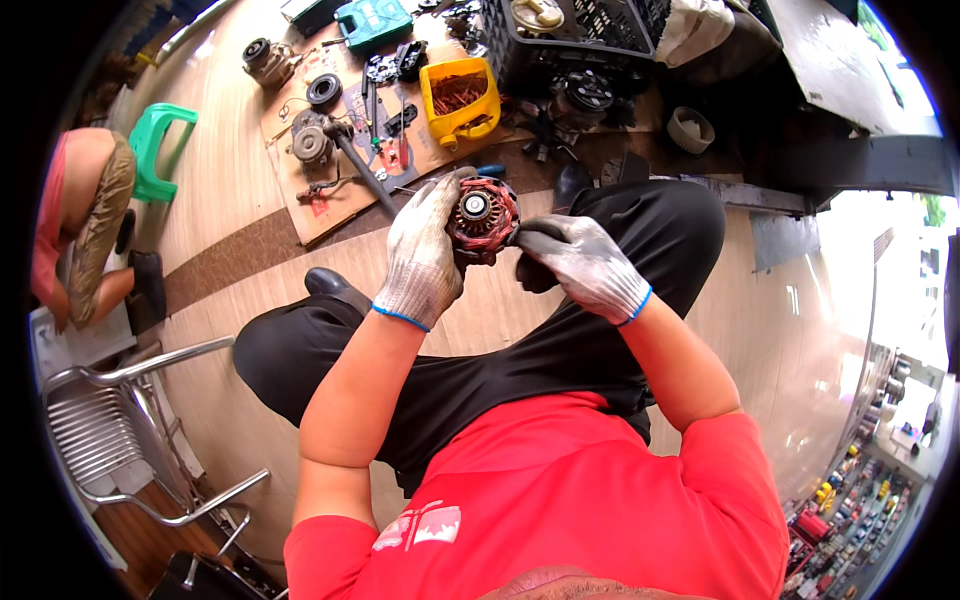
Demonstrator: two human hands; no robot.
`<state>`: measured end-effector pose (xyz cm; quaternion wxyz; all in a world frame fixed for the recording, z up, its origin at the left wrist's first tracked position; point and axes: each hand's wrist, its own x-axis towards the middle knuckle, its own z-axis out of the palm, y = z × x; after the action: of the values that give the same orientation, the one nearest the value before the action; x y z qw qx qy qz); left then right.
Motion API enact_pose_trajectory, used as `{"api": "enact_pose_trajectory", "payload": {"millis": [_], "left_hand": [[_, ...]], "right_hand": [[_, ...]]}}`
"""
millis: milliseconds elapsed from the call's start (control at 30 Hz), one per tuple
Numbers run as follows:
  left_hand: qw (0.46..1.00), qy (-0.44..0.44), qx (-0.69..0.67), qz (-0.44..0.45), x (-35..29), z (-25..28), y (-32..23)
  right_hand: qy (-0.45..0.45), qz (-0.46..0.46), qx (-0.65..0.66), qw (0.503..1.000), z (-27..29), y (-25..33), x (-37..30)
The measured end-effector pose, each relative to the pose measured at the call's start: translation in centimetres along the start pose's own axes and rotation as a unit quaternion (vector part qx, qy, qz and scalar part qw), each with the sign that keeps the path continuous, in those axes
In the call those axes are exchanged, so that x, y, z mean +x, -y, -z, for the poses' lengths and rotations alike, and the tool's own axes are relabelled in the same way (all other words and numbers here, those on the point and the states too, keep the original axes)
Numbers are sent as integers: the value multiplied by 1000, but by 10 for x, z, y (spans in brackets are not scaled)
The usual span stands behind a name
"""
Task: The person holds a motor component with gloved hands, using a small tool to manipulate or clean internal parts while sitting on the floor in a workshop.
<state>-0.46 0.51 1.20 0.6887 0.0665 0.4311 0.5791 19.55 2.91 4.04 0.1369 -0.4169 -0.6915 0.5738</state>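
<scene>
Between my knees I hold up an alternator with red copper windings and a round bearing in its middle. My left hand, in a pale knitted work glove with a blue cuff, is wrapped round its left side. My right hand, gloved the same way, has its fingers bent in at the alternator's right edge. A dark shape shows under those fingers; I cannot tell whether it is part of the alternator or something separate.
Ahead, a cardboard sheet bears a hammer, a pulley and motor parts. A yellow cut-open jug holds screws. Beyond stand a teal case and black crate. Left are a green stool, metal chair and another person.
</scene>
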Motion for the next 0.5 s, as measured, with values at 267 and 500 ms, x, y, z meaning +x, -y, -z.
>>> {"api": "enact_pose_trajectory", "payload": {"millis": [267, 500], "left_hand": [[998, 24, 45, -33, 1, -2, 4], [998, -9, 57, -22, 2, -4, 4]], "right_hand": [[-125, -38, -5, 991, 1, 13, -13], [-111, 16, -47, 993, 0, 36, -33]]}}
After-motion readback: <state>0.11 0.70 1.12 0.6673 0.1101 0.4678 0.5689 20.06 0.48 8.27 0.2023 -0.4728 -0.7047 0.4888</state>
